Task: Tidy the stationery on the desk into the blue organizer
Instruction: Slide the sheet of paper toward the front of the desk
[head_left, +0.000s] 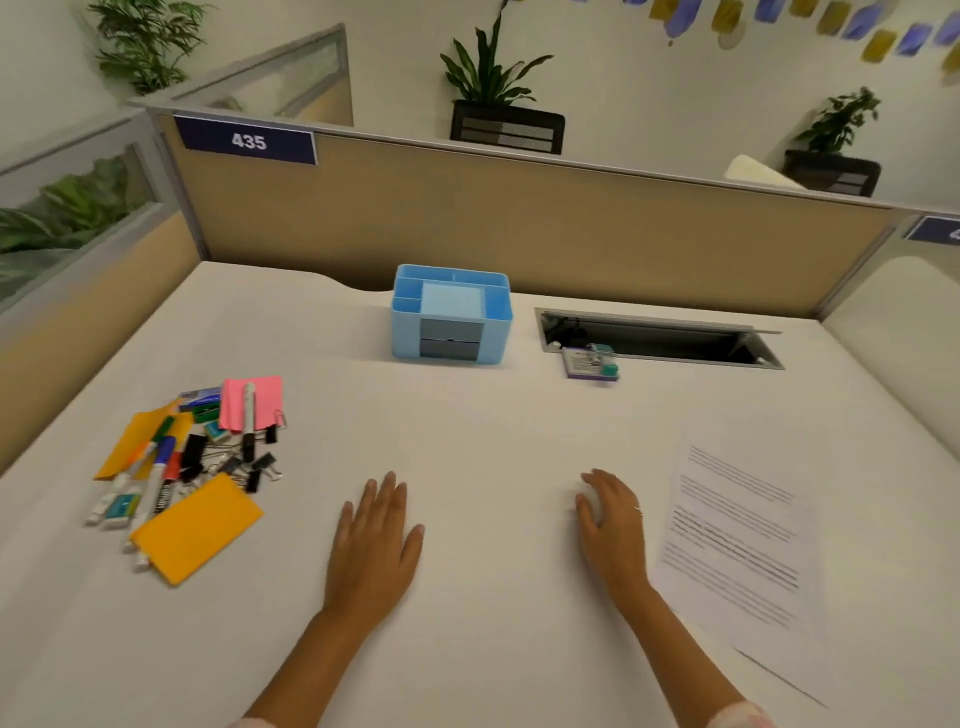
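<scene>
A heap of stationery (187, 462) lies at about nine o'clock on the white surface (467, 415), well apart from everything else; it holds an orange pad (195, 527) nearest the viewer, a second orange sheet (132, 441) under several markers (156, 478), black binder clips (260, 465) scattered at its right edge, and a pink pad (257, 402) at the far side with a white pen (248, 415) laid across it. The left hand (374, 540) rests flat at six o'clock, palm down, fingers (387, 493) spread and straight, holding nothing; the blue organizer (451, 314) stands upright at twelve o'clock near the partition, its top compartments showing no stationery, grey drawer fronts facing the viewer. The right hand (613, 519) lies just right of the left one, fingers loosely curled against the surface, empty, a ring on one finger; beyond it at one o'clock a small purple-edged pad (589, 364) with a teal item on top sits at the lip of a cable slot (660, 340); a printed sheet (743, 551) lies at four o'clock, just beside the right hand.
</scene>
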